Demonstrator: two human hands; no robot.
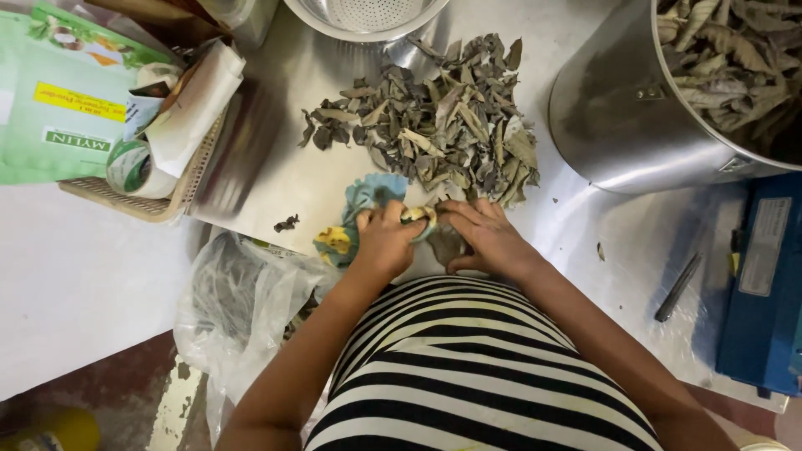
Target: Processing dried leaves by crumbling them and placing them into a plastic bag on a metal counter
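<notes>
Head view of a metal table (276,179), its near edge running just in front of the person's striped shirt (468,367). The left hand (386,238) is closed around a crumpled blue-and-yellow cloth (361,209), fingers curled over its upper fold; the right hand (484,238) lies palm-down with fingers bent, pressing a single dried leaf (443,244) against the tabletop, and whether it grips the leaf cannot be told, since the fingers cover most of it. The two hands touch at the fingertips, just beside the near fringe of a heap of grey-green dried leaves (434,125). Open surface remains left of the heap, where one stray leaf fragment (286,223) lies alone, and to the right between the heap and a dark pen-like stick (678,286). Room is bounded at upper right by a large steel pot (626,117) filled with more leaves, cut off by the frame; at far right by a blue box (764,284), also cropped; at the top by a perforated colander (368,17), of which only the lower rim shows; at left by a woven tray (180,196) of packets and a tape roll (134,167). A clear plastic bag (242,301) hangs below the table edge, its contents hard to make out
</notes>
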